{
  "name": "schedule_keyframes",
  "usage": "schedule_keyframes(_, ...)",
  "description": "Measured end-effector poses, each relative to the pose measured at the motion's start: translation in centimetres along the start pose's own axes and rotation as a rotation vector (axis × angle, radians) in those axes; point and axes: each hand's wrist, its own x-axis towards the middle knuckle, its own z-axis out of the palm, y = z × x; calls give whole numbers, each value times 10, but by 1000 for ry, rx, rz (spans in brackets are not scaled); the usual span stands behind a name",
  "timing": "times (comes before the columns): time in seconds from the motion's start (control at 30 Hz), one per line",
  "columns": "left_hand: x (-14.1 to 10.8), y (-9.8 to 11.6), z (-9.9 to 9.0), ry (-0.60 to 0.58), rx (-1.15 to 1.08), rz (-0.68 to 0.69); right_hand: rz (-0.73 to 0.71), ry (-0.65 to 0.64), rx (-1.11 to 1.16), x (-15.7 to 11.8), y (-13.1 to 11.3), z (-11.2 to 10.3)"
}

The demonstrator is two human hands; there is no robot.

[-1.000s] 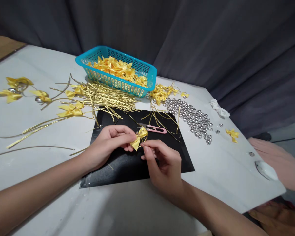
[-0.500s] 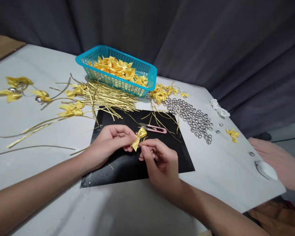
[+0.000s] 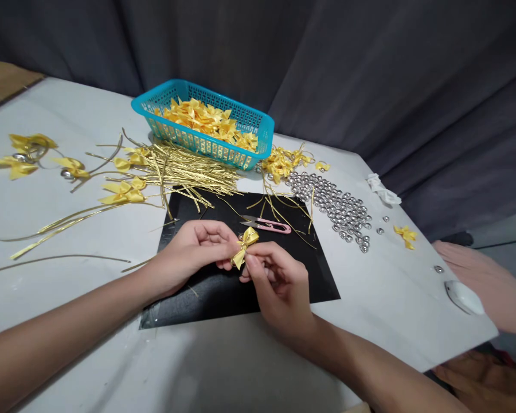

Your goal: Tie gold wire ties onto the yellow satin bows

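Note:
A small yellow ribbon bow (image 3: 245, 248) is held up between my two hands, above a black mat (image 3: 223, 304). My left hand (image 3: 208, 244) is closed, pinching the bow's left side between thumb and fingers. From the right, my right hand (image 3: 279, 272) pinches at the bow's lower right edge, thumb against index finger. Gold wire seems to run round the bow's middle, though the fingertips hide most of it. Just beyond my hands, pink-handled thread snips (image 3: 273, 226) lie on the mat.
A blue basket (image 3: 264, 146) of yellow bows stands at the back. Before it lies a heap of gold wire ties (image 3: 193, 172). Small silver bells or beads (image 3: 339, 206) spread to the right. Finished-looking bows (image 3: 126, 192) lie left, and a white computer mouse (image 3: 464, 297) sits near the right edge.
My right fingers have come in slightly closer to the bow, which has shifted and turned a little. My left hand keeps its pinch.

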Motion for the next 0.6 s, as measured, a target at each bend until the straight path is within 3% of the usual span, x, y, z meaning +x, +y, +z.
schedule_keyframes(0.6, 0, -2, 0, 17, -47, -11, 22, 27, 3, 0, -1, -1)
